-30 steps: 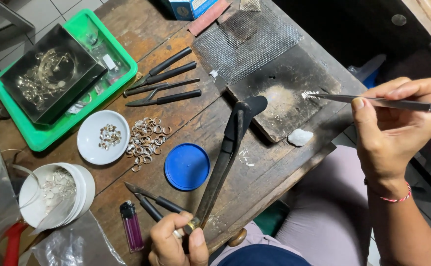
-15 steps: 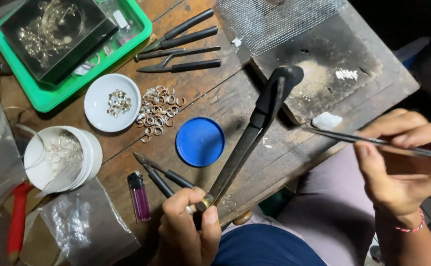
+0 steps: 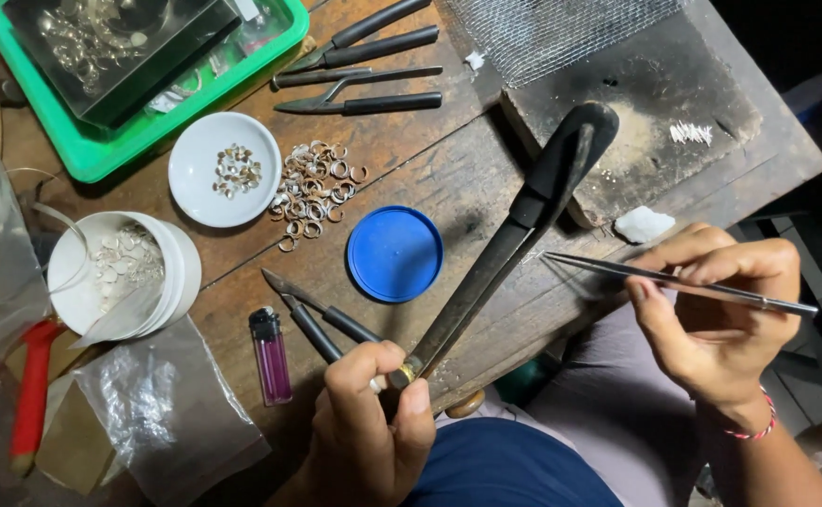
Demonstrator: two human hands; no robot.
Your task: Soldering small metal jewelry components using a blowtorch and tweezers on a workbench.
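My left hand [image 3: 368, 427] pinches a small gold-coloured ring [image 3: 401, 374] at the near edge of the wooden bench [image 3: 448, 178]. A long dark arm with a rounded black head [image 3: 523, 216] slants up from that ring across the bench. My right hand [image 3: 711, 310] grips thin metal tweezers [image 3: 655, 278], tips pointing left near the bench edge, apart from the ring. A dark soldering block [image 3: 645, 122] with a small white patch [image 3: 691, 132] lies at the far right. A white lump [image 3: 643, 223] sits by its front edge.
A blue lid [image 3: 395, 253], loose silver rings [image 3: 315, 192], a white dish [image 3: 225, 169], a white tub [image 3: 115, 272], a green tray [image 3: 101, 141], black-handled pliers [image 3: 364, 70], a purple lighter [image 3: 270, 355], wire mesh [image 3: 552, 28] and a clear bag [image 3: 162, 404] cover the bench.
My right hand has drawn the tweezers back from the soldering block toward the near edge. The view has shifted closer. My left hand keeps its pinch.
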